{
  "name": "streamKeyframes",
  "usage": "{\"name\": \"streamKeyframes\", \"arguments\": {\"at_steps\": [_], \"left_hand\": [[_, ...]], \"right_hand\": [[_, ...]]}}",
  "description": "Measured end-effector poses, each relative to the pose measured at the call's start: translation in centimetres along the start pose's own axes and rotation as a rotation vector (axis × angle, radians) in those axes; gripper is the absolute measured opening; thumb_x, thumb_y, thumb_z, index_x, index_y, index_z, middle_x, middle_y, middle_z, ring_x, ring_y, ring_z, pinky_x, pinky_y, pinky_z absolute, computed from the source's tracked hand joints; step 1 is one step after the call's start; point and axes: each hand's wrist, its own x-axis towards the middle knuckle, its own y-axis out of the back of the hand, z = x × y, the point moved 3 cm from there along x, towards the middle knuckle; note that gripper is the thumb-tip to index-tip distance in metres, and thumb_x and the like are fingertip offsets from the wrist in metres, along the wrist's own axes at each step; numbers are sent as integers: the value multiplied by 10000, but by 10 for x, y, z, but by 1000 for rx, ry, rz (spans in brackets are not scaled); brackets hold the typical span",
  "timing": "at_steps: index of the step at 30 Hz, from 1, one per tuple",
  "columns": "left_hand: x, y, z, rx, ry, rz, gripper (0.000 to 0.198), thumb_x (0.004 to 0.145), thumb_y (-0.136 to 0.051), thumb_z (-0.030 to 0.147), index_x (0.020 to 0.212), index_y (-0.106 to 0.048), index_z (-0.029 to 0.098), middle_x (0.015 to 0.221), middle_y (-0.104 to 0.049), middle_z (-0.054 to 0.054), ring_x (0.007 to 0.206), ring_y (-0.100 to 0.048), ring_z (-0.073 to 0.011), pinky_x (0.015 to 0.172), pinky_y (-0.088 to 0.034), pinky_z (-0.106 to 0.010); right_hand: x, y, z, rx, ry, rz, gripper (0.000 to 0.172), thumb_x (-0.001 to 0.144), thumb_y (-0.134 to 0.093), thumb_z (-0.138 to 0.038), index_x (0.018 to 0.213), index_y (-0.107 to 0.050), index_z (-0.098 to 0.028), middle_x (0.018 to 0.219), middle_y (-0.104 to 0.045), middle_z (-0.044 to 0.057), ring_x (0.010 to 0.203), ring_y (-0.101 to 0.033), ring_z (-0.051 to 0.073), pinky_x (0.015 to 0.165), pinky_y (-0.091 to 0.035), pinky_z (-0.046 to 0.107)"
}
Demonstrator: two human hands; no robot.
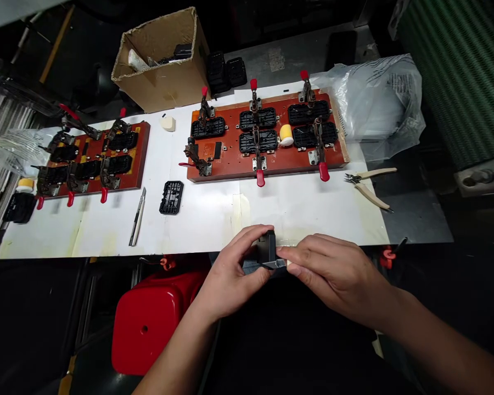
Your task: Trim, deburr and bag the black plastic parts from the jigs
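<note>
My left hand (235, 274) grips a small black plastic part (267, 247) on its edge, thumb below and fingers on top, just past the table's front edge. My right hand (333, 269) is closed around a knife (276, 264); its flat metal blade lies against the lower edge of the part, and most of the handle is hidden by my fingers. A similar black ribbed part (172, 197) lies face up on the white sheet, to the left. Near it rests a snap-off utility knife (137, 217).
Two red-brown clamp fixtures (230, 171) (142, 159) with red-handled toggle clamps hold several black parts. A cardboard box (160, 85) stands behind, plastic-wrapped goods (379, 104) at right. Side cutters (370, 186) lie right; a red stool (146, 323) is below the table.
</note>
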Motion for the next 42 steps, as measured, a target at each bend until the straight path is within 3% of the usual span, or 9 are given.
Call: {"name": "streamKeyframes", "arguments": {"at_steps": [7, 14, 18, 24, 27, 31, 35, 38, 42], "left_hand": [[-4, -6, 8, -33, -35, -103, 670, 870, -716, 39, 1448, -605, 361, 1459, -594, -63, 1372, -593, -295, 1205, -490, -482], [-2, -13, 6, -29, -74, -89, 639, 900, -721, 113, 1465, -577, 374, 1493, -584, -65, 1391, -576, -288, 1179, -501, -465], [2, -7, -7, 150, 34, 65, 653, 874, -811, 296, 1477, -567, 351, 1428, -641, -74, 1297, -628, -285, 1139, -502, -464], [37, 3, -33, 436, 166, 378, 772, 899, -740, 529, 1558, -449, 252, 1259, -661, -111, 1005, -706, -286, 892, -591, -469], [46, 1, -32, 515, 89, 411, 640, 926, -712, 479, 1488, -505, 255, 1470, -525, -148, 1064, -718, -296, 858, -614, -456], [36, 8, -34, 549, 47, 400, 542, 984, -633, 459, 1466, -501, 248, 1531, -480, -162, 1172, -707, -326, 902, -630, -502], [32, 19, -36, 666, -188, 143, 806, 921, -725, 314, 1623, -330, 292, 1686, -387, -150, 1574, -364, -363, 1248, -378, -601], [41, 19, -42, 691, -277, -20, 966, 836, -829, 320, 1646, -305, 297, 1728, -334, -158, 1615, -267, -381, 1297, -237, -650], [53, 6, -52, 688, -311, 119, 990, 770, -871, 569, 1578, -428, 207, 1576, -505, -206, 1535, -397, -412, 1298, -230, -626]], "right_hand": [[10, 17, 39, -138, -322, 149, 304, 1100, -507, -365, 1317, -706, -289, 1104, -756, 51, 998, -709, 230, 857, -514, 348], [23, 6, 16, 302, -437, -67, 327, 1012, -624, -562, 891, -617, -258, 746, -626, -41, 651, -579, 147, 580, -433, 262], [16, 8, 49, -140, -442, 98, 216, 1077, -492, -389, 1066, -648, -239, 990, -720, 45, 910, -679, 238, 802, -502, 352], [8, 47, 84, -625, -343, 169, 385, 1048, -524, -375, 1381, -592, -194, 1325, -668, 152, 1212, -627, 356, 997, -487, 510], [53, 68, 66, -667, -270, 150, 357, 1068, -496, -389, 1347, -622, -205, 1300, -694, 128, 1187, -638, 318, 1001, -482, 465], [155, 77, 63, -844, -344, 21, 358, 1083, -442, -347, 1226, -703, -147, 1182, -747, 172, 1142, -659, 348, 997, -459, 484], [222, 83, 86, -855, -367, -68, 322, 967, -662, -344, 1123, -730, -71, 1193, -735, 251, 1159, -653, 403, 992, -459, 495], [210, 86, 88, -841, -342, -146, 366, 908, -718, -292, 1225, -676, -115, 1263, -712, 209, 1148, -662, 362, 943, -493, 427], [138, 70, 62, -524, -199, -7, 454, 950, -647, -269, 1385, -533, -204, 1305, -666, 117, 1057, -677, 260, 852, -542, 352]]}}
